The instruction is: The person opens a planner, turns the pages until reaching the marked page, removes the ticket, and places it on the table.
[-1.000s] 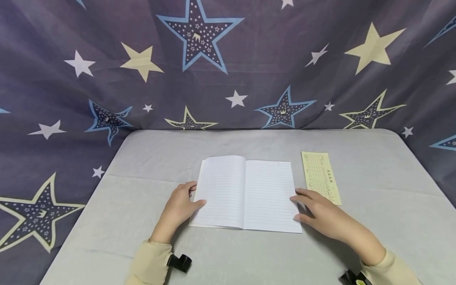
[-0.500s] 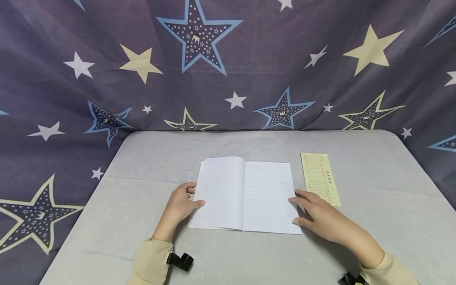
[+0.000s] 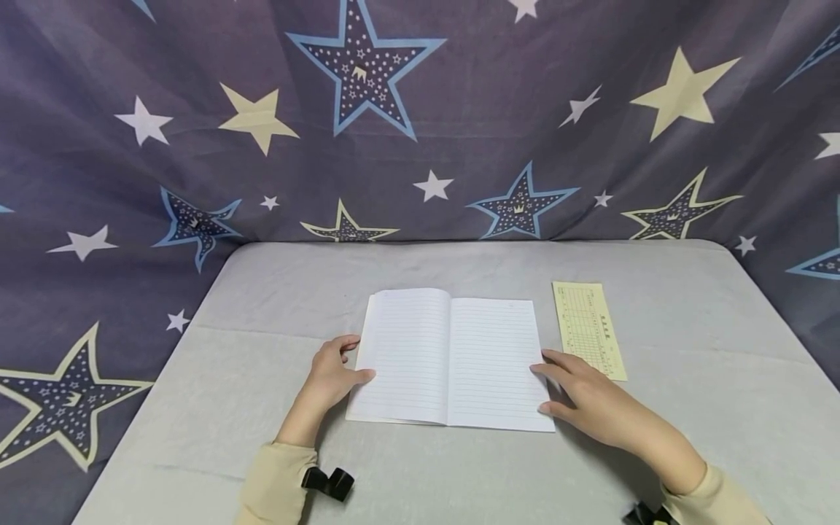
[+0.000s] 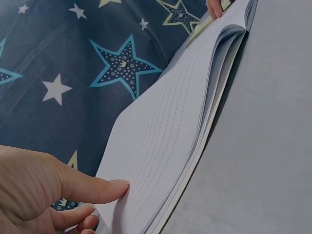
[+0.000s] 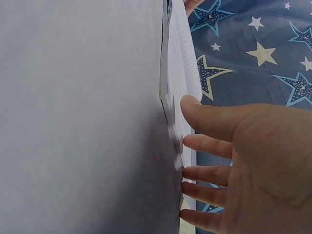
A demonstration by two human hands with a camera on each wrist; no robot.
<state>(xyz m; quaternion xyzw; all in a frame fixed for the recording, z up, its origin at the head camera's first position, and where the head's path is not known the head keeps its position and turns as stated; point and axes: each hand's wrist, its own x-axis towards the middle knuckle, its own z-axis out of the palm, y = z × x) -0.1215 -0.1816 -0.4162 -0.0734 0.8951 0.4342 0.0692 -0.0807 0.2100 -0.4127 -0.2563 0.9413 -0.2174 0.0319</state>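
An open notebook (image 3: 492,364) with ruled white pages lies flat on the table, its spine running away from me. At its left edge is my left hand (image 3: 333,375), the thumb resting on the left page (image 4: 161,126) and the other fingers loosely bent beside the edge. My right hand (image 3: 593,397) is at the opposite edge. Its thumb and fingertips touch or nearly touch the right page's border, and in the right wrist view the fingers (image 5: 207,173) are spread and fairly straight. Neither hand lifts the notebook.
A yellow printed slip (image 3: 590,328) lies to the right of the notebook, just beyond my right hand. The table (image 3: 459,474) has a light grey cover. Behind it hangs a dark curtain (image 3: 420,95) with stars. Black straps with small mounts (image 3: 330,483) sit at the wrists.
The head view has shifted very slightly. Both hands, the notebook and the yellow slip stay essentially in place.
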